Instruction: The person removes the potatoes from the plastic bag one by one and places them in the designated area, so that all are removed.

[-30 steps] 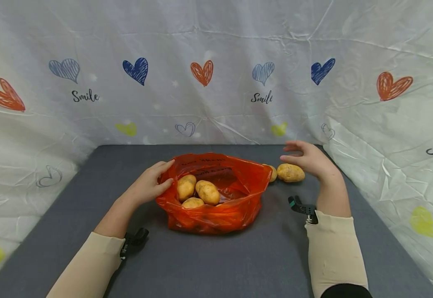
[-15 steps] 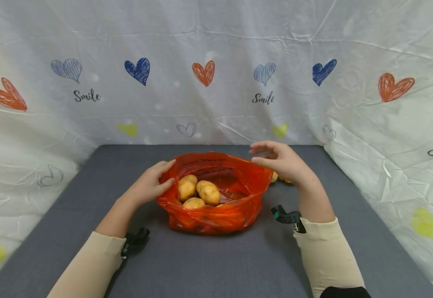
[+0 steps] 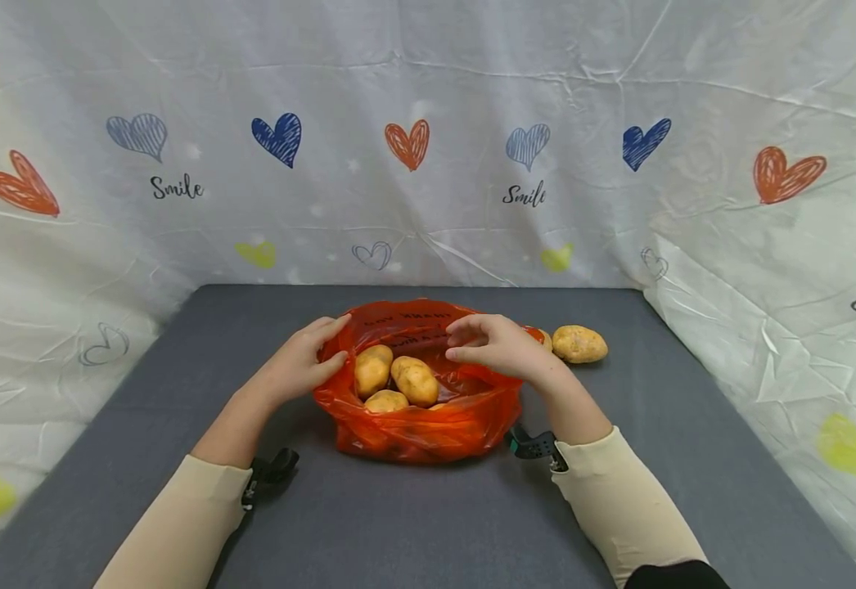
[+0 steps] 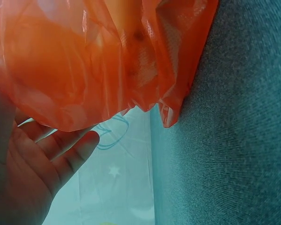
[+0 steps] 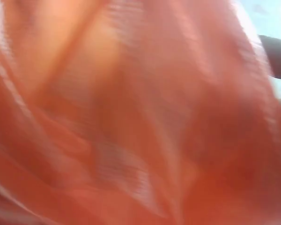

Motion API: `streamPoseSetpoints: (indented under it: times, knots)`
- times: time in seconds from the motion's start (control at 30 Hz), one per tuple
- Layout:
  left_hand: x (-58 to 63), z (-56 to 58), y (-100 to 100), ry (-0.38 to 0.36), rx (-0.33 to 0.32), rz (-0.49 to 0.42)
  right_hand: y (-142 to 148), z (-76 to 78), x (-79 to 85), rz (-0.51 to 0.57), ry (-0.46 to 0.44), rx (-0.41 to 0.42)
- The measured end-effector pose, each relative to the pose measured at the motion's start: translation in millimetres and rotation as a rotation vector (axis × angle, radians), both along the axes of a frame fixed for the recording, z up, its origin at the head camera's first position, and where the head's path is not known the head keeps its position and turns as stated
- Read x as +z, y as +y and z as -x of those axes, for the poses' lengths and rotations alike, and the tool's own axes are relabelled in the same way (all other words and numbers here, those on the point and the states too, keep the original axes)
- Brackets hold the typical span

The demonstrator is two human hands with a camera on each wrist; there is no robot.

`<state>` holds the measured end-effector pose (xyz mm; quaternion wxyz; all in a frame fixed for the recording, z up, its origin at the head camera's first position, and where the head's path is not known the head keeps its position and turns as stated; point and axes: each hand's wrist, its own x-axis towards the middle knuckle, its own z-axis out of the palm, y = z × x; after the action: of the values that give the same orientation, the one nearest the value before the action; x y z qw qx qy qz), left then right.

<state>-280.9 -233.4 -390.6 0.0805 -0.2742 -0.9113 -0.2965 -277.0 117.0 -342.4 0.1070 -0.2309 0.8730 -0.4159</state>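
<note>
An orange-red plastic bag (image 3: 428,425) stands on the table with its mouth wide. Inside it are several potatoes (image 3: 415,381). My left hand (image 3: 297,364) rests against the bag's left rim, thumb and fingers spread apart. In the left wrist view the fingers (image 4: 79,150) lie loosely beside the bag (image 4: 84,70). Above the right part of the opening is my right hand (image 3: 497,348), its fingers slightly bent and nothing visible in them. The blurred bag (image 5: 140,122) fills most of the right wrist view.
A potato (image 3: 579,343) lies on the grey table (image 3: 428,532) to the right of the bag. Another potato (image 3: 543,339) is mostly hidden behind the bag's right edge. White sheeting (image 3: 457,49) printed with hearts closes off the back and sides.
My right hand has travelled left and down from above the loose potatoes to the bag's mouth. My left hand has stayed at the rim.
</note>
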Motion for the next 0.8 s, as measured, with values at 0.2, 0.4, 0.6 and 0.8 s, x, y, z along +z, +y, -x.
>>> streamPoseSetpoints:
  times: [0.2,0.4,0.6,0.8]
  knots:
    - [0.1,-0.1,0,-0.019,0.004,0.003,-15,3.9,-16.1,-0.073,-0.001,-0.008]
    - [-0.3,1.0,0,-0.013,-0.001,0.008,-27,3.1,-27.3,-0.102,-0.032,-0.003]
    - [-0.3,0.7,1,-0.013,-0.006,0.010,-37,0.3,-35.5,-0.159,-0.052,-0.023]
    - [0.3,0.2,1,-0.009,-0.009,0.012,-42,-1.3,-43.5,-0.223,-0.032,-0.035]
